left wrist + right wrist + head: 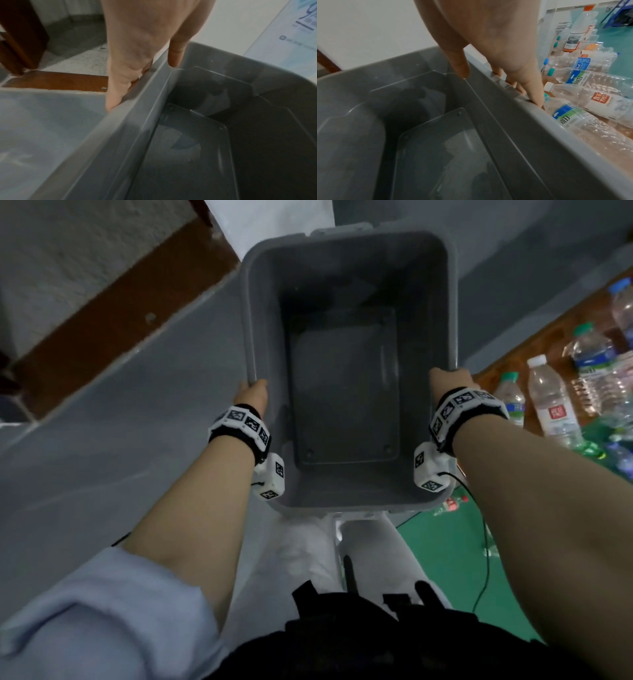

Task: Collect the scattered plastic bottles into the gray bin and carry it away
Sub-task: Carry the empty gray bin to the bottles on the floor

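Both hands [253,397] grip gray bin [349,244]; nothing inside.

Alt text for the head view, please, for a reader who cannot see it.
Both hands, left hand and right hand, grip the side rims of an empty gray bin held in front of the person. Plastic bottles lie scattered at right.

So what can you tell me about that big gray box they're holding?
The gray bin is a deep rectangular tub of smooth, plastic-looking material with rounded corners and a rolled rim. It is empty, held upright off the floor. The left hand and right hand grip its long sides, thumbs inside, fingers under the rim. The plastic bottles lie to its right.
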`<state>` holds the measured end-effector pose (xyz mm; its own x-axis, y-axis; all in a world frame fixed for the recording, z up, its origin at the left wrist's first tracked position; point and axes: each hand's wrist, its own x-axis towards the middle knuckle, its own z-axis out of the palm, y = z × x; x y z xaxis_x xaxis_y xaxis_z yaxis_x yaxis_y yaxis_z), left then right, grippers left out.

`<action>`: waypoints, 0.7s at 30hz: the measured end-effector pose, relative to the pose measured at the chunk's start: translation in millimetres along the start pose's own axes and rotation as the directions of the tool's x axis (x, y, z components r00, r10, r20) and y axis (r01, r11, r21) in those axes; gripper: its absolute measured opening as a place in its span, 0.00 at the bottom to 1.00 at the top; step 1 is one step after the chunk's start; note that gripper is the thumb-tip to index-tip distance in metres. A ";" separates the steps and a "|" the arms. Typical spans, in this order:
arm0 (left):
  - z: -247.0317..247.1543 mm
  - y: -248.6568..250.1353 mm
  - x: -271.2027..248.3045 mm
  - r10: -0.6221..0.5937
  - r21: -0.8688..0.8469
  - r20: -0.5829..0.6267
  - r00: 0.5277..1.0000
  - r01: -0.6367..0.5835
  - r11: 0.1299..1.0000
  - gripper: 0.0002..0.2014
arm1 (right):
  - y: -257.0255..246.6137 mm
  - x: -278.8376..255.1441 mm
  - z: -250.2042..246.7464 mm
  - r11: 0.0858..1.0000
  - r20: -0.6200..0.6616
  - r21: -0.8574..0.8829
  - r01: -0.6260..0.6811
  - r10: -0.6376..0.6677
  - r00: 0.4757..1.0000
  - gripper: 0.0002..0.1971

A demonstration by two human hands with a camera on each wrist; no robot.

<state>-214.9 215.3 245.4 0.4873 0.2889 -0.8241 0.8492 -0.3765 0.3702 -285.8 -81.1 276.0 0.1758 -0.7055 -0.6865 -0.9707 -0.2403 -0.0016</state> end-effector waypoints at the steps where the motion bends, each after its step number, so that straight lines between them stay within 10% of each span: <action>1: 0.1 -14.4 -8.9 -0.015 -0.001 -0.002 1.000 0.015 1.000 0.30 | 11.1 -4.6 1.2 1.000 0.008 -0.001 0.019 -0.019 1.000 0.30; 9: -4.2 -130.0 -55.8 -0.028 0.064 -0.136 0.990 0.037 0.997 0.25 | 91.4 -44.6 14.0 0.984 0.083 0.029 0.175 -0.177 0.981 0.30; 21: -33.5 -233.1 -102.7 0.017 0.131 -0.130 0.991 0.001 0.991 0.21 | 209.2 -103.1 72.8 0.977 0.040 0.198 0.077 -0.086 0.995 0.26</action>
<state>-456.0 302.8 258.1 0.5238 0.3948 -0.7548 0.8154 -0.4889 0.3101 -519.0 -10.1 293.6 0.2522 -0.6552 -0.7121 -0.9675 -0.1568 -0.1983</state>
